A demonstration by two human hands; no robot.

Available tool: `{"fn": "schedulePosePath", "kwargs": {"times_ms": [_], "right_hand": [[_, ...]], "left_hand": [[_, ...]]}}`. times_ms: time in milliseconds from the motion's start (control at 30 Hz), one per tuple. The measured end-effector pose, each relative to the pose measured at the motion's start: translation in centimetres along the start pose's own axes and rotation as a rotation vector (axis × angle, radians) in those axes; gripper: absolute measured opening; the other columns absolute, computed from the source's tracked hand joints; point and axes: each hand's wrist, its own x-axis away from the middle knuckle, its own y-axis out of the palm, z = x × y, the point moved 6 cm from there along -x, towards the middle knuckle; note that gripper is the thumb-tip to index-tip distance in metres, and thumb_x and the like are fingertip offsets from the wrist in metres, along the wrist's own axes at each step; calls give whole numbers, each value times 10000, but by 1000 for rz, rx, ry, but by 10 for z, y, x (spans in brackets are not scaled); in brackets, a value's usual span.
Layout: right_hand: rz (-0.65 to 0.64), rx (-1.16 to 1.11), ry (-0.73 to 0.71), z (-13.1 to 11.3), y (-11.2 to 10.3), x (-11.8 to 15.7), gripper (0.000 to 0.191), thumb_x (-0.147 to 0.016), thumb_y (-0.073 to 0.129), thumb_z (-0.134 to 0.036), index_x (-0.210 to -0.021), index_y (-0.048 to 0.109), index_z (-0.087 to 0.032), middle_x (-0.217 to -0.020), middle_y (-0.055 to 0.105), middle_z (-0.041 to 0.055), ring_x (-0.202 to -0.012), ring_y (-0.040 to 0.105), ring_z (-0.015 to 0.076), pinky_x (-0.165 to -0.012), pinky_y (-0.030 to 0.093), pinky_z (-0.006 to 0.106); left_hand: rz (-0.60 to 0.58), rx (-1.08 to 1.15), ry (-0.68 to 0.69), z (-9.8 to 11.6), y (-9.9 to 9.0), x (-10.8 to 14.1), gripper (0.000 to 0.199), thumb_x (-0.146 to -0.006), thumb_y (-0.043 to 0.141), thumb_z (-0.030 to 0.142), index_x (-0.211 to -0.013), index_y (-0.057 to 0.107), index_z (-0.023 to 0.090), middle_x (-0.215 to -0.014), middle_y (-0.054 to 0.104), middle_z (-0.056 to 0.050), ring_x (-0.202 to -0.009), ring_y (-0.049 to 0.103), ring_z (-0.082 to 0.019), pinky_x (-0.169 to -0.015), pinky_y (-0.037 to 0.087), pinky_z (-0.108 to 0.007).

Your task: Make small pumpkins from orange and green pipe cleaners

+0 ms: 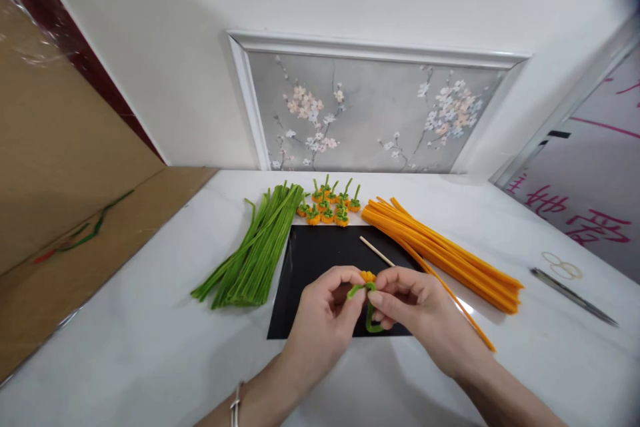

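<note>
Over the black mat, my left hand and my right hand meet with thumbs and fingers pinched. Between them is a green pipe cleaner, bent into a loop that hangs below the fingertips. A small orange pipe-cleaner piece shows just above it, partly hidden by my fingers. My left hand pinches the green strand's left part, and my right hand grips it on the right. A thin wooden stick lies on the mat, its near end hidden behind my right hand.
Green pipe cleaners lie bundled at the left, orange pipe cleaners at the right. Several small orange-and-green pumpkin shapes stand behind the mat. Tweezers and rubber bands rest far right. Cardboard borders the left.
</note>
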Motion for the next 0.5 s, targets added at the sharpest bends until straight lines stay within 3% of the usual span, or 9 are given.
{"fn": "schedulePosePath", "kwargs": {"times_ms": [133, 333, 500], "right_hand": [[-4, 60, -44, 2, -1, 1, 379, -674, 785, -468, -808, 592, -171, -661, 652, -8, -614, 646, 135, -614, 560, 264], [-58, 247, -71, 7, -1, 3, 243, -807, 664, -395, -914, 578, -195, -685, 656, -15, -659, 678, 157, -615, 549, 263], [-21, 323, -133, 4, -4, -1, 189, -798, 656, -363, -838, 579, -195, -557, 533, -65, -520, 535, 103, -517, 445, 218]], "left_hand": [[15, -52, 34, -1, -2, 0, 80, -860, 555, 176, -856, 635, 172, -936, 677, -63, -837, 645, -171, -704, 525, -255], [-79, -153, 10, -5, 1, -1, 185, -882, 504, 151, -842, 683, 177, -856, 693, -45, -770, 633, -162, -698, 510, -258], [-92, -44, -54, -7, 2, -2, 169, -882, 523, 200, -847, 686, 169, -820, 678, -40, -732, 610, -153, -679, 517, -258]]}}
